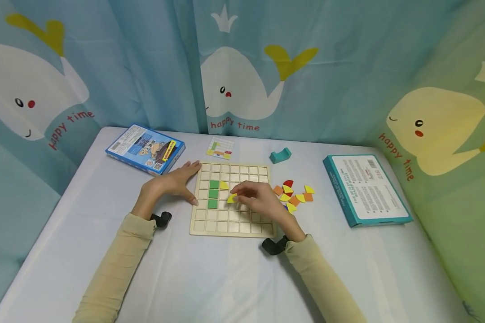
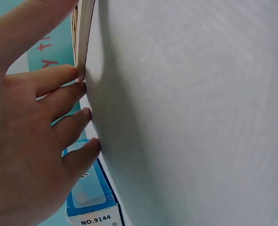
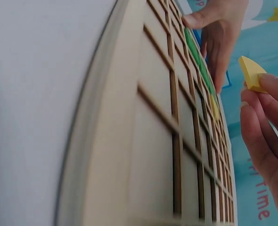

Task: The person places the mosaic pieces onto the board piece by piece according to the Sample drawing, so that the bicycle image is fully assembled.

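A blue box (image 1: 145,149) lies near the worktop's (image 1: 226,278) far-left corner; left hand (image 1: 179,181), spread, touches the board (image 1: 222,227); right hand (image 1: 258,196) pinches a yellow piece (image 1: 231,198).

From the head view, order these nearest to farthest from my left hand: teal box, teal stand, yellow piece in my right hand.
1. Yellow quarter-circle piece: in your right hand, over the board.
2. Teal stand: beyond the board's far right corner.
3. Teal box: farthest right.
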A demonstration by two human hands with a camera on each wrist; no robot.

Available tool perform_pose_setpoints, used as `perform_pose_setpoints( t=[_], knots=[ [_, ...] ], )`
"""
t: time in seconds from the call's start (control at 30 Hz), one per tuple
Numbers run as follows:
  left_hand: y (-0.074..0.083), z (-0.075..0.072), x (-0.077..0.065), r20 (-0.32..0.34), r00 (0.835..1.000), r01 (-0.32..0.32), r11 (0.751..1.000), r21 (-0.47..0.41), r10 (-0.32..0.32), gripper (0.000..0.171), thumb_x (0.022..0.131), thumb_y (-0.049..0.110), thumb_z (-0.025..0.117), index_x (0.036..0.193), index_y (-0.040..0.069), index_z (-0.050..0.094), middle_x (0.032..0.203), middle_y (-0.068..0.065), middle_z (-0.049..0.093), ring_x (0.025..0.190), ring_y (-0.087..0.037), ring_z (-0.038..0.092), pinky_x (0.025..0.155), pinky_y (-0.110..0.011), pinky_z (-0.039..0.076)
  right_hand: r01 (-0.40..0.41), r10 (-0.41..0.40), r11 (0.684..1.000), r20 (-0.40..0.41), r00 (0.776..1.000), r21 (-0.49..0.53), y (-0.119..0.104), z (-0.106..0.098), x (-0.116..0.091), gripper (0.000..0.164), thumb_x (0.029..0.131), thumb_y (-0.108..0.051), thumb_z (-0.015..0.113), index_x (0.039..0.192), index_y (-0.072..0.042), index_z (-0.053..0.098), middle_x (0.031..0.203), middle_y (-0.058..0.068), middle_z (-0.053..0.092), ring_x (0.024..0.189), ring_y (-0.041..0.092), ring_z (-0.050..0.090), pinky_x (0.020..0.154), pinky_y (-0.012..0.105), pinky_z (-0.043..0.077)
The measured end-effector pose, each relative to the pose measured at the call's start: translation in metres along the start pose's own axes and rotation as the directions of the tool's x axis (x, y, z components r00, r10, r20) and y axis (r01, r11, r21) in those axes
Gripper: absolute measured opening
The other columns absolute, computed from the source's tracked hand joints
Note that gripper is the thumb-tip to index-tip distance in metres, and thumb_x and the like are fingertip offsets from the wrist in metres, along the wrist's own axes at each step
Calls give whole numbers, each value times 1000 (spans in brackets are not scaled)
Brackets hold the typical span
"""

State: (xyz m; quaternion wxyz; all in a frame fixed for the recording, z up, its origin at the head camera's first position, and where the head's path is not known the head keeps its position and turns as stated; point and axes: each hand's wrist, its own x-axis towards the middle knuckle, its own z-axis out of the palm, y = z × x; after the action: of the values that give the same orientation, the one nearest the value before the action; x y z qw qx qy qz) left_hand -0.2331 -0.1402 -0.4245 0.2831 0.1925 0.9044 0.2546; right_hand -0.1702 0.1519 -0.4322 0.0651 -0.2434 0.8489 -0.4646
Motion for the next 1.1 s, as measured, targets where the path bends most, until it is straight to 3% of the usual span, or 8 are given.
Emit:
perform_pose_setpoints(
  t=[0.27,1.1],
  knots=[
    [-2,0,-3,4,1000,0,1000,24,0,118,79,36,89,166,7,14,174,-14,3,160,-39,-3,126,-65,8,29,-30,999,33,999,31,-4,20,10,15,93,-4,73,108,-5,77,103,8,77,89,15,71,85,26,60],
    [-1,-1,-2,-7,1000,-29,999,14,29,117,80,35,89,165,6,14,174,-15,4,160,-39,-2,126,-65,9,32,-35,999,111,993,25,-23,40,27,11,93,-3,74,103,-4,78,90,7,76,75,7,67,74,20,58]
  ],
)
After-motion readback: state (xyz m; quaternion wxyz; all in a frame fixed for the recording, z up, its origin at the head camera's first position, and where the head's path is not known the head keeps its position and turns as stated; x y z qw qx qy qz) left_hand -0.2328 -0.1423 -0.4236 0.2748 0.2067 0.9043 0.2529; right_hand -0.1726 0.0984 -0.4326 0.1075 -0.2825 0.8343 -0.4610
